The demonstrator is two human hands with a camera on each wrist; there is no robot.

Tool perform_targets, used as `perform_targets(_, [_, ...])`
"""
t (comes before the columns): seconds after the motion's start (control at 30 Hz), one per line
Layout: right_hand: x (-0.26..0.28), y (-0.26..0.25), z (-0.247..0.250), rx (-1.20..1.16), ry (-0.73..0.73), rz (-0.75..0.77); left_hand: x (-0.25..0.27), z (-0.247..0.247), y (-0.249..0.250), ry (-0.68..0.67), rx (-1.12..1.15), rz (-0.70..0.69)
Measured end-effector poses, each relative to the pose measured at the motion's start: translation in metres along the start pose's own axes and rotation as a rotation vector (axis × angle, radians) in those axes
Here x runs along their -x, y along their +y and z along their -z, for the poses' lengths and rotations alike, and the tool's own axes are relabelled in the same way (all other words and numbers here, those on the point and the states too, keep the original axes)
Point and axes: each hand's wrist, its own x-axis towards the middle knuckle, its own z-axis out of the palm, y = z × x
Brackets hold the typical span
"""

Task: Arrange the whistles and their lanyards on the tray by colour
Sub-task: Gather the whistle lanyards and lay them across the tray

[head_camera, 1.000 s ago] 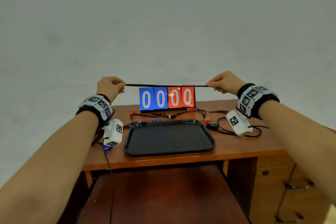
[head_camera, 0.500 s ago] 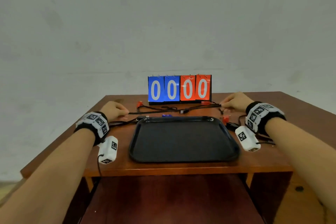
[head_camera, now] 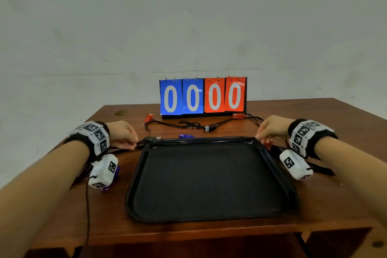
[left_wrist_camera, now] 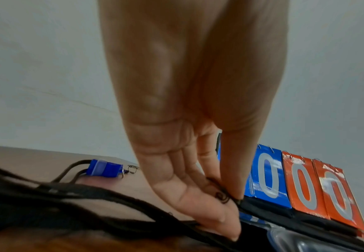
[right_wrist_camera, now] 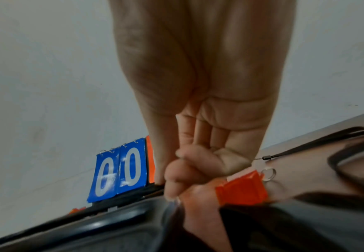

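On the surface: a black tray (head_camera: 209,184) lies in the middle of the brown wooden surface (head_camera: 326,211), with its long side toward the person.
Held lanyard: a black lanyard (head_camera: 201,138) runs taut along the far rim of the tray, from one hand to the other.
Left hand: the left hand (head_camera: 123,135) is at the far left corner of the tray; its grip is narrow, thumb and fingers pinching the end of the held lanyard, as the left wrist view shows (left_wrist_camera: 226,197).
Right hand: the right hand (head_camera: 272,130) is at the far right corner of the tray; its grip is closed, fingers curled round the other end of the lanyard.
Orange whistle at right: an orange whistle (right_wrist_camera: 241,189) with a metal ring lies just beside the right hand's curled fingers; whether the hand touches it cannot be told.
Blue whistles: one blue whistle (head_camera: 186,136) lies just behind the far rim of the tray; another one (left_wrist_camera: 104,169) lies on the surface on the left of the left hand, with black straps near it.
Other orange whistles: one (head_camera: 149,117) lies left of the scoreboard base, one (head_camera: 238,115) before its right end; a loose black lanyard (head_camera: 188,125) lies between them.
Scoreboard: a flip scoreboard (head_camera: 203,96) stands upright at the far side, two blue cards and two orange cards, each showing 0.
Wrists: both wrists wear black bands with white marker blocks (head_camera: 94,134).
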Motion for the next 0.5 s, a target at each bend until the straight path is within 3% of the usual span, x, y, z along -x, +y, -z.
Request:
perform_targets(0.2, [-0.013, -0.005, 0.006, 0.044, -0.069, -0.085, 0.001, 0.001, 0.019, -0.086, -0.208, -0.055])
perform_targets(0.5, [-0.009, -0.002, 0.007, 0.063, -0.076, -0.148, -0.006, -0.011, 0.013, -0.001, -0.077, 0.006])
